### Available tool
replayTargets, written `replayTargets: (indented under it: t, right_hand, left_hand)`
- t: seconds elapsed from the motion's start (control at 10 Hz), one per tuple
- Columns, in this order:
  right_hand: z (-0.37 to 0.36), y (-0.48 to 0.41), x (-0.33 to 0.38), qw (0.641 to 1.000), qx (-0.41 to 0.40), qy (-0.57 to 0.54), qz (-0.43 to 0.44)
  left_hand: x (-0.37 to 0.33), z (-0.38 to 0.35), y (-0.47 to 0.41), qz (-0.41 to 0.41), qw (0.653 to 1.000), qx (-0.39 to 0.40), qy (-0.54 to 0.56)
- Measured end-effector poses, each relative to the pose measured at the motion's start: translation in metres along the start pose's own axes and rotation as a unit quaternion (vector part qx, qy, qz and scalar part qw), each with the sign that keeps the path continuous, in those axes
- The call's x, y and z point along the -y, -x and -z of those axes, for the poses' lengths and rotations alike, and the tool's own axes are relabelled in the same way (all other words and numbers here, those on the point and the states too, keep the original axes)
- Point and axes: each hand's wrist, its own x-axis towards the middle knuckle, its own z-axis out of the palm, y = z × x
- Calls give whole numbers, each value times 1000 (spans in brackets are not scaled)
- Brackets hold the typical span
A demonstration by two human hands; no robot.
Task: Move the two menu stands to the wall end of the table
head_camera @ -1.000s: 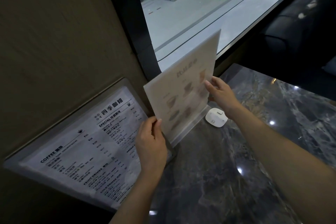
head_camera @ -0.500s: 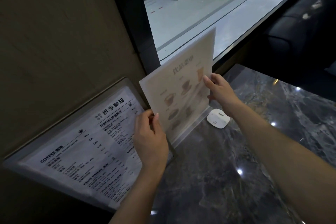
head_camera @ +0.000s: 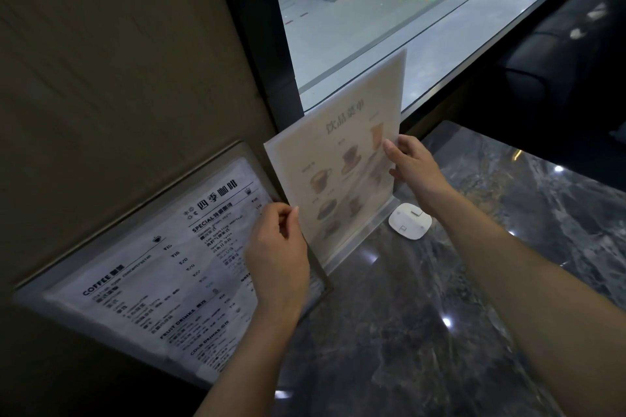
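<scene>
Head view: the dark marble tabletop (head_camera: 423,332) fills the lower right, running up to a brown wall (head_camera: 118,61) at 9 to 11 o'clock and a window (head_camera: 406,10) at 12 to 1 o'clock. The larger menu stand (head_camera: 145,281), black print on white, already sits against the wall at 8 o'clock, its long axis running along the wall and its face leaning back toward it. The smaller menu stand (head_camera: 338,159), a pale upright sheet with drink pictures in a clear base, stands at 12 o'clock, right at the wall end of the tabletop beside the window frame. Its base runs from 7 toward 1 o'clock and appears to rest on the tabletop, though contact under the near corner is hard to see.

The one thing that matters for the next move is the angle of this smaller stand to the wall: its near edge sits just beside the right end of the larger stand, so it probably only needs squaring up before release.

Both arms reach forward, about equally near. The left hand (head_camera: 277,254) pinches the near lower edge of the sheet between thumb and fingers, at 10 o'clock from centre. The right hand (head_camera: 413,166) grips the far edge at 1 o'clock, thumb on the printed face. A small white puck (head_camera: 410,222) lies on the tabletop just beside the base, below the right wrist.
</scene>
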Motion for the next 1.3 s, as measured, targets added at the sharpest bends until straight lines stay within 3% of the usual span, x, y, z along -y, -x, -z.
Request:
replayTargets:
  t: [0.8,1.1,1.3]
  right_hand:
    - [-5,-6,-8,999,-3,-38,3]
    - [-2,0,-10,999,14,25,30]
    - [3,7,-5,993,-21,115,15]
  left_hand:
    - [-8,-3,-14,74,996,29,-36]
    - [-6,-2,-10,60,997,25,-49]
    - [-3,2,0,44,998,-8,-42]
